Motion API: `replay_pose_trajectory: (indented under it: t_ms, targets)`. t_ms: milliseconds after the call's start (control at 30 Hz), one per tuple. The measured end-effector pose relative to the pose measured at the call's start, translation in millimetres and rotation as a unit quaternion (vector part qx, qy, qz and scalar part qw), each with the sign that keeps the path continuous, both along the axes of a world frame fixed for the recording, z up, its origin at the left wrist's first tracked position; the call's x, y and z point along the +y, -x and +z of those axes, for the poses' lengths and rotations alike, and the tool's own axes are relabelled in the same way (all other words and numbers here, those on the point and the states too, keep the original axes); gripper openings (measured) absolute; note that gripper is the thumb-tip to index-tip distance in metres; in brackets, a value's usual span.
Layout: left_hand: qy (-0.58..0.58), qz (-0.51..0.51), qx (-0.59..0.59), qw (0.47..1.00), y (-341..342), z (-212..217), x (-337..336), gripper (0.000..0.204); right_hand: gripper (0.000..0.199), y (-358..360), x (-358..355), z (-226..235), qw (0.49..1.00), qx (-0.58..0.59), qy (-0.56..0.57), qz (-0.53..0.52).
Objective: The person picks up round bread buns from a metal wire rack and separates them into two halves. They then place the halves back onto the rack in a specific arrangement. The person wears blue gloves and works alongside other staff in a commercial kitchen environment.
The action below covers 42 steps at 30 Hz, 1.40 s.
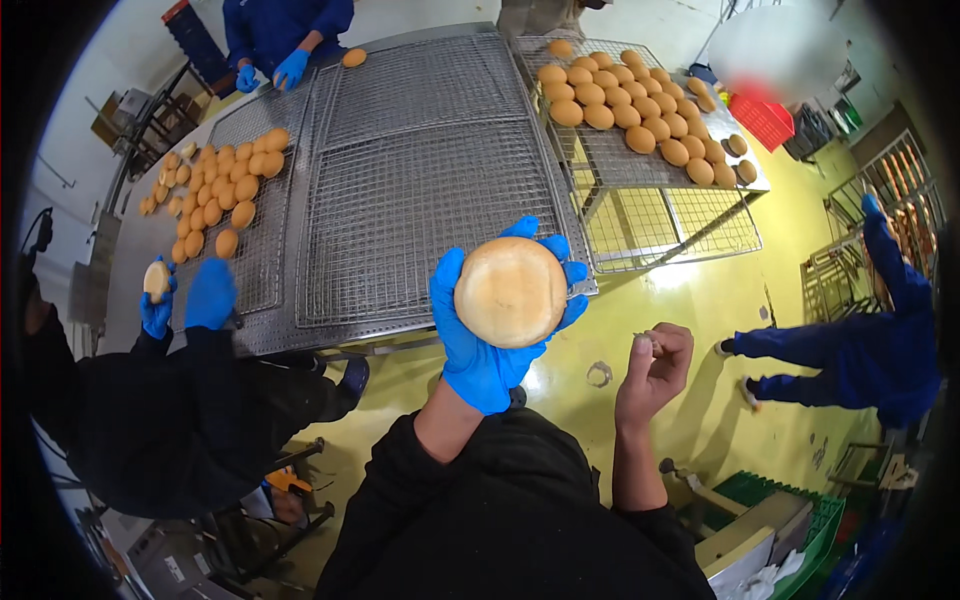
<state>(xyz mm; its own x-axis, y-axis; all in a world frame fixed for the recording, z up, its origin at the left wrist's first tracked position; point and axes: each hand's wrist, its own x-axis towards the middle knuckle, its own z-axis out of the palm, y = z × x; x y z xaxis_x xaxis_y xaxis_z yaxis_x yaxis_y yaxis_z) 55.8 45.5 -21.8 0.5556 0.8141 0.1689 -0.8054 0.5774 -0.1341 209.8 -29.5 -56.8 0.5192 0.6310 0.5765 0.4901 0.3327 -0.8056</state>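
Note:
My left hand (490, 360), in a blue glove, cups a round bun (510, 292) with its pale, flat side facing up. The gloved fingers wrap round the bun's far and right edges. To the right of it, my bare right hand (655, 375) is raised with thumb and forefinger pinched together. A tiny bit of something shows at those fingertips, too small to name. Beyond my left hand lies a wire rack (420, 220) on the metal table, and the bun is held above its near edge.
Brown buns cover a rack (215, 190) at the left and a second rack (640, 105) at the right. A co-worker's gloved hand (155, 312) holds a bun at the left; another co-worker's hands (290, 70) are at the far edge. At the right, a person in blue (850, 355) stands near rack trolleys.

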Motion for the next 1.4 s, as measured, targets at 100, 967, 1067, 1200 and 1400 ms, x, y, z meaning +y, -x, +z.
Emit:
replay_pose_trajectory:
  t_ms: [100,967,1067,1200,1400]
  targets:
    - [-0.001,0.008,0.011,1.0,-2,5,3,0.065,0.014,-2,7,6,0.999,-0.051,-0.006,0.012]
    - [-0.094,0.37,0.315,0.869,-29,15,-36,0.079,0.034,25,2,19,0.966,-0.234,-0.101,-0.035]
    - [-0.1,0.362,0.312,0.873,-29,15,-40,0.078,0.031,28,-4,22,0.965,-0.239,-0.1,-0.034]
    - [-0.119,0.377,0.316,0.862,-25,13,-42,0.078,0.032,30,-1,17,0.967,-0.231,-0.091,-0.063]
    - [-0.126,0.385,0.328,0.853,-23,16,-49,0.076,0.037,31,-3,13,0.965,-0.229,-0.104,-0.07]
